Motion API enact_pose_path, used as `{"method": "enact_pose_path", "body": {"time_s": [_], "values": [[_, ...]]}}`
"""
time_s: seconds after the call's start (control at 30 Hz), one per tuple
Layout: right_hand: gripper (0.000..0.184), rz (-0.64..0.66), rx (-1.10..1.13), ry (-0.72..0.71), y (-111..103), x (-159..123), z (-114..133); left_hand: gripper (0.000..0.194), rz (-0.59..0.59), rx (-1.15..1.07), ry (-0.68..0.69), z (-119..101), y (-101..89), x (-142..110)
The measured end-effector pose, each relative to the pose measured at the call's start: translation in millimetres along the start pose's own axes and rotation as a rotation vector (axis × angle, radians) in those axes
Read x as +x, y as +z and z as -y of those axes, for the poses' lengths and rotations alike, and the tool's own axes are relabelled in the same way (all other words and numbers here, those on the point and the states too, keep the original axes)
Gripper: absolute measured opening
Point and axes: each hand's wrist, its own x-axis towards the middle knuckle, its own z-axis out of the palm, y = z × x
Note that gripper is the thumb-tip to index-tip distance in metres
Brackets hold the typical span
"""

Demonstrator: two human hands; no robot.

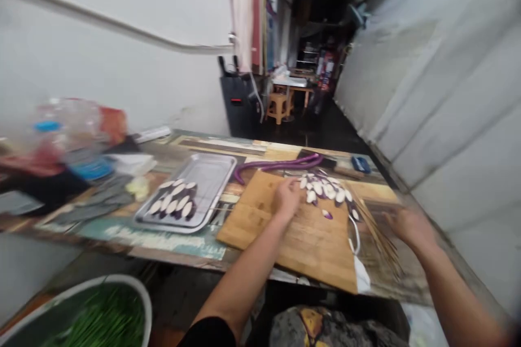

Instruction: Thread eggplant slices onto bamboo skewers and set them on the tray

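Note:
My left hand (287, 196) is over the wooden cutting board (260, 217), its fingers curled at the left edge of a heap of eggplant slices (328, 188). Whether a slice is between the fingertips is hidden. One loose slice (327, 214) lies apart on the board. My right hand (411, 226), smeared by motion, is just right of a bundle of thin wooden skewers (378, 238); its fingers are unclear. Left of the board, a metal tray (211, 173) holds rows of eggplant slices (173, 203), with thin sticks poking out to the right.
Whole purple eggplants (280, 164) lie behind the board. A grey cloth (101, 198) and a plastic bottle with a blue cap (48, 127) are at the left. Below stands a tub (148, 303) of green stalks. A white wall (456, 119) runs along the right.

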Motion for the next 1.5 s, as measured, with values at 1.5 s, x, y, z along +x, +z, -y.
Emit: {"method": "enact_pose_path", "body": {"time_s": [1.5], "values": [[0.037, -0.097, 0.981, -0.243, -8, -117, 122, 0.008, 0.33, -0.453, -0.409, -13, 14.3, -2]]}}
